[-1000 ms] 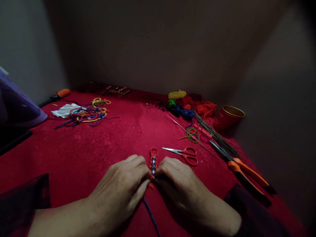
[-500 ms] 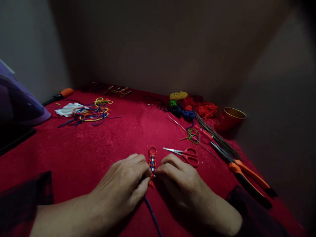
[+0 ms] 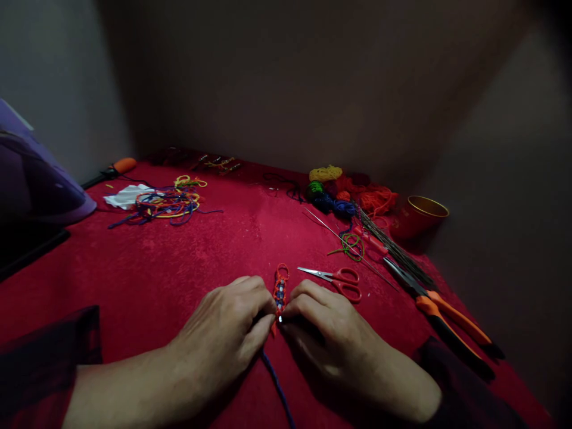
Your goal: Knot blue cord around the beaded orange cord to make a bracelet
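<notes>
Between my hands lies a knotted cord bracelet (image 3: pixel 280 290), orange-red at its edges and loop, with blue cord and small silvery beads down its middle. My left hand (image 3: pixel 227 325) is closed, its thumb and fingertips pinching the bracelet's lower left side. From the other side my right hand (image 3: pixel 324 330) is closed too, fingertips pressed at the lower right edge beside a shiny bead (image 3: pixel 280 319); what exactly they pinch is hidden. A blue cord (image 3: pixel 277 384) runs from under my left hand towards me. Red-handled scissors (image 3: pixel 337 280) lie just beyond my right hand.
Orange-handled pliers (image 3: pixel 440 310), a bundle of thin sticks (image 3: pixel 397 250), yarn balls (image 3: pixel 326 173) and a red cup (image 3: pixel 413 220) stand or lie at the right. Tangled cords (image 3: pixel 170 202) rest on white paper (image 3: pixel 123 196) at the far left, near a purple iron (image 3: pixel 42 173).
The whole view has shifted slightly, so things appear a little further right. At the bracelet's lower end the shiny bead shows more clearly between my fingertips. Both hands keep their grip.
</notes>
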A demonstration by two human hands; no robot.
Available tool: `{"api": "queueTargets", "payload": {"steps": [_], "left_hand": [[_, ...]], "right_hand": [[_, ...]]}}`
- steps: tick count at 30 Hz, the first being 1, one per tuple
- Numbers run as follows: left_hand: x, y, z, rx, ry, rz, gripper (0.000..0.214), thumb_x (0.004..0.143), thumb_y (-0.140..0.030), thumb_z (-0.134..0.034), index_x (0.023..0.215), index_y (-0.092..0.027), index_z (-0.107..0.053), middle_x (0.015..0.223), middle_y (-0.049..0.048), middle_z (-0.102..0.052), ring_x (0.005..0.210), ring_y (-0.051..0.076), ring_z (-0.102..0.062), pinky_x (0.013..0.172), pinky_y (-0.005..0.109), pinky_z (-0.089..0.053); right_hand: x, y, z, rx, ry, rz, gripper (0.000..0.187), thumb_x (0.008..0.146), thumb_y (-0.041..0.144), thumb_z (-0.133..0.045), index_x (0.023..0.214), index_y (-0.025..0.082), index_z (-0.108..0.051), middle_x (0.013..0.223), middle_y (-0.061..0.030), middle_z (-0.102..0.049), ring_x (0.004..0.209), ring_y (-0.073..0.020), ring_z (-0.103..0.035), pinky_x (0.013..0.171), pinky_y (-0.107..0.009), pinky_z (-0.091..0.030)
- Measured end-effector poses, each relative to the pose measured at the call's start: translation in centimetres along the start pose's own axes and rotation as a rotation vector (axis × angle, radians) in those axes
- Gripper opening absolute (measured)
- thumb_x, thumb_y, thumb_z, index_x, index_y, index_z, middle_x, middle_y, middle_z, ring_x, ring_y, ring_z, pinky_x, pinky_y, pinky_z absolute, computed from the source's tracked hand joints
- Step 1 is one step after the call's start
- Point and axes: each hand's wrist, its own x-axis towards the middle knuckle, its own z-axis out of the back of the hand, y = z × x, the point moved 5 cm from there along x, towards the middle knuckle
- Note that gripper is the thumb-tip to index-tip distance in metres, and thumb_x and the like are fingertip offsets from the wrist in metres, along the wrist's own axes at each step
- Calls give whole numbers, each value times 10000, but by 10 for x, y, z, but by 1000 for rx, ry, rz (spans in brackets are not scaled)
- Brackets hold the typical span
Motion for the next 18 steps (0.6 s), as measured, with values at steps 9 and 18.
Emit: {"api": "queueTargets", "payload": {"steps": [9,18], "left_hand": [[0,-4,4,-49,-36,-113,171,804,-85,-507,664,-181,-534,711,-25,-540,687,129,-483,587,231,-329],[3,3,6,-158,-33,34,147,774,-99,-512,665,-178,-570,677,-23,-546,636,125,-500,577,236,-340]], "right_hand": [[-1,2,0,18,-39,8,113,904,86,-467,917,168,-544,863,-52,-562,744,-164,-501,654,-286,-417],[0,1,-3,-36,-4,6,123,910,136,-467,844,162,-567,841,-57,-550,702,-161,-483,606,-285,-376]]}}
